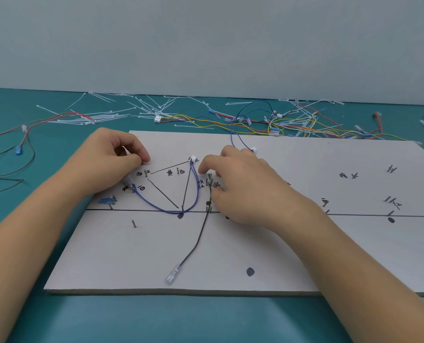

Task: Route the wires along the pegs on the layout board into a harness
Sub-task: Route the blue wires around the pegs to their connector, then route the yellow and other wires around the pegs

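Observation:
The grey layout board (255,243) lies on the teal table, with metal pegs (133,223) and handwritten labels. A blue wire pair (166,211) hangs in a loop from a white connector (193,158) to a clear terminal (129,181). That terminal runs under my left hand (109,154), whose fingers are curled, thumb against forefinger. My right hand (243,186) pinches the top of a black wire (198,240) at the pegs by the loop's right side. The black wire runs down to a clear terminal (171,277) near the board's front edge.
Loose cable ties (122,112) and a tangle of coloured wires (280,125) lie behind the board. Red and black wires with a blue terminal (18,150) sit at the left. Another blue wire with a white connector (253,149) crosses the board's back edge behind my right hand.

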